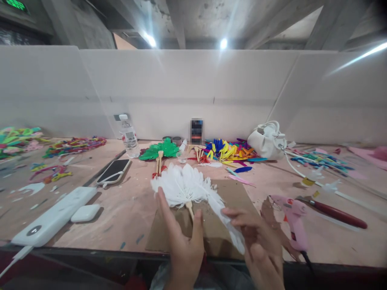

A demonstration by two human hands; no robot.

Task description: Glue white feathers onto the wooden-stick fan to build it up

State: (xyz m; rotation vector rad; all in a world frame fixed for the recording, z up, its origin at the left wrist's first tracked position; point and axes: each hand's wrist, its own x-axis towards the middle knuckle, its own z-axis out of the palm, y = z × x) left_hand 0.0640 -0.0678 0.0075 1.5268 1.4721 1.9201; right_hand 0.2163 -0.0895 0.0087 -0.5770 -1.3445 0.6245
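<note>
A white feather fan (181, 185) with a pale wooden handle (190, 210) lies over a piece of brown cardboard (242, 197). My left hand (184, 245) is beside the handle, thumb and fingers apart, with its fingertips at the fan's lower left edge. The handle's lower part is hidden by this hand. My right hand (260, 245) is closed on a long white feather (223, 211), which slants up to the fan's right side. Whether the feather is joined to the fan, I cannot tell.
Right of the cardboard lie a pink glue gun (294, 217) and a red-handled tool (338, 213). Coloured feathers (232, 151), a white bag (267, 141) and a water bottle (128, 137) stand behind. A power bank (57, 217), earbud case (85, 213) and phone (114, 171) are left.
</note>
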